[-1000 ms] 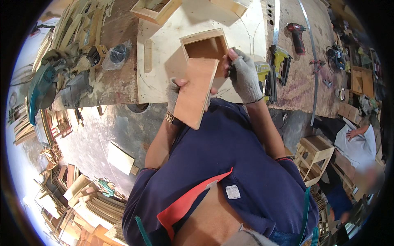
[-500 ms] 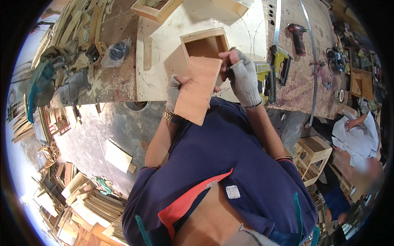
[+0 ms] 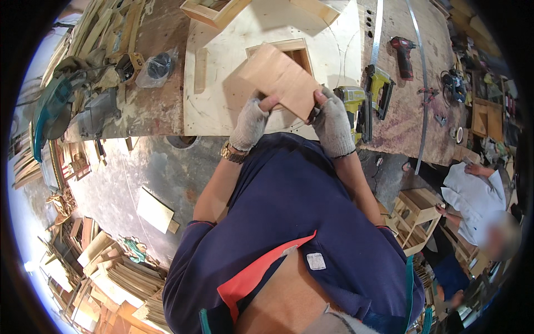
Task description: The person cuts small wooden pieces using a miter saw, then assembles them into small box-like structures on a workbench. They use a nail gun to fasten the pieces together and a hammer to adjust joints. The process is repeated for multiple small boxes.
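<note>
Between both hands I hold a thin rectangular plywood panel [image 3: 281,80], tilted above the bench. My left hand [image 3: 253,119], in a grey fingerless glove, grips its near left edge with the thumb on top. On the near right corner my right hand [image 3: 332,119], gloved alike, pinches the panel; its fingers beneath are hidden. Behind the panel lies a small open wooden box frame [image 3: 300,54], partly covered from sight. Box and panel are over a pale plywood sheet [image 3: 217,111] on the bench. Right of my right hand lies a yellow nail gun [image 3: 351,97].
Another nail gun [image 3: 380,83], a red cordless drill [image 3: 403,55] and a metal straightedge [image 3: 421,83] lie to the right. A circular saw [image 3: 53,114] sits at the bench's left. More wooden frames [image 3: 217,14] stand at the back. A co-worker in a white shirt [image 3: 473,195] is at far right beside a wooden stool-like frame [image 3: 414,214].
The panel has turned from nearly upright to slanting and moved forward, over part of the box frame. My right hand has come down onto its near right corner.
</note>
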`<state>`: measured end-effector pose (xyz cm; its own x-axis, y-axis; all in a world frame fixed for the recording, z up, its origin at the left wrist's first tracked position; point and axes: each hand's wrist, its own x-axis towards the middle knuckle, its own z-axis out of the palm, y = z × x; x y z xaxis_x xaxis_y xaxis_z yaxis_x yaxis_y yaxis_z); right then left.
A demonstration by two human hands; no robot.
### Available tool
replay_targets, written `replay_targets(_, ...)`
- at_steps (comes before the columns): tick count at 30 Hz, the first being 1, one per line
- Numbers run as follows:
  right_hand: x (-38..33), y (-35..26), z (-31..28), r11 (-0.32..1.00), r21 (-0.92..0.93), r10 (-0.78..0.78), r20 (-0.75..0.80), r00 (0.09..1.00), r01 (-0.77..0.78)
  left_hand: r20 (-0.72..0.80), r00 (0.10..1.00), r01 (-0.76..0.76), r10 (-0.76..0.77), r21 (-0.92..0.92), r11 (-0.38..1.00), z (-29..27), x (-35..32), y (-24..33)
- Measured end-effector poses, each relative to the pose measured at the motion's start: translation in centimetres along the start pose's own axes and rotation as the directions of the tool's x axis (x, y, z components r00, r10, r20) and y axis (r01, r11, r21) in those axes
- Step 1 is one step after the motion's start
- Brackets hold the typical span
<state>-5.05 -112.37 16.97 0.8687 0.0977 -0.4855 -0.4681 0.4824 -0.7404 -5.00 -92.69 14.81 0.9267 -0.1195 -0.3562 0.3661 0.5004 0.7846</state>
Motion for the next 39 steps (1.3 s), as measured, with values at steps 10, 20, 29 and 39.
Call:
replay_targets(10, 1.5, -1.3, -6.4, 0.841, 0.482, 0.217, 0.117, 0.969, -0.247, -0.028, 0.967, 0.025, 0.252, 1.000, 0.015, -3.5, 2.1, -3.8)
replay_targets(20, 2.1, -0.1, -7.1, 0.668, 0.606, 0.299, 0.312, 0.902, -0.431, -0.022, 0.960, 0.022, 0.278, 1.000, 0.002, -6.5, 6.8, 0.6)
replay_targets(29, 2.8, 0.2, -7.3, 0.723, 0.533, 0.323, 0.303, 0.897, -0.440, 0.053, 0.814, -0.034, 0.578, 0.998, -0.044, -6.8, 3.8, -0.6)
replay_targets(39, 1.3, 4.4, -5.8, 0.867, -0.191, 0.458, -0.062, 0.887, -0.461, -0.100, 0.991, 0.096, -0.090, 0.056, 0.994, -1.2, -3.1, -2.6)
